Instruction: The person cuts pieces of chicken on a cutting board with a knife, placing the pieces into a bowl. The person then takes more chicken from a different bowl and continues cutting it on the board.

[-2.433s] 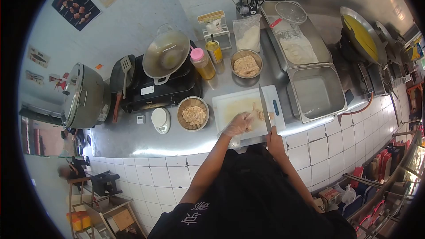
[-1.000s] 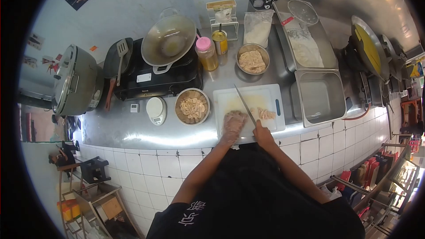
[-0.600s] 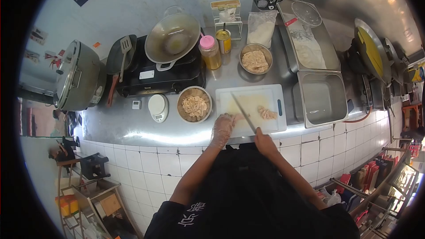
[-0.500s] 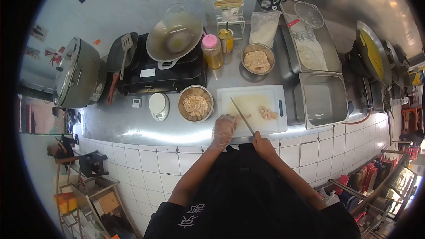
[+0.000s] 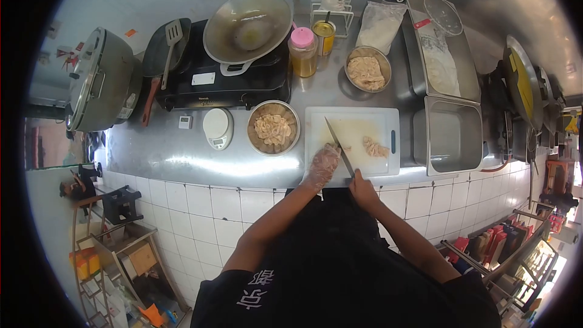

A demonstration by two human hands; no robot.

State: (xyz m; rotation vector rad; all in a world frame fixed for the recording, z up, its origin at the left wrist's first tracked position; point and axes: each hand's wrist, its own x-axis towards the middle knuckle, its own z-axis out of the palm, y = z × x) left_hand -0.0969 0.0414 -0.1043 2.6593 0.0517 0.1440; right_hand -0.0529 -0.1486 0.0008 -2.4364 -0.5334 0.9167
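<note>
A white cutting board [image 5: 382, 120] lies at the counter's front edge. My right hand [image 5: 363, 189] is closed round the handle of a long knife [image 5: 337, 140], whose blade slants up and left over the board. My left hand [image 5: 323, 166], in a clear plastic glove, rests at the board's left part beside the blade, fingers curled on a piece of pale meat [image 5: 346, 149]. More sliced meat [image 5: 375, 147] lies on the board's right side. Left of the board is a metal bowl of meat pieces [image 5: 272, 130]. Another metal bowl of meat [image 5: 366, 71] stands behind the board.
A white scale [image 5: 217, 126] and small timer [image 5: 185, 122] are on the left. Behind them stand a black stove [image 5: 182, 94], a wok [image 5: 248, 27] and a pink-lidded bottle [image 5: 303, 54]. Metal trays [image 5: 454, 136] are at the right, a large pot [image 5: 100, 82] far left.
The view has shifted, so the counter items sit higher and the right-hand ones further right. My left hand has come closer to the knife blade.
</note>
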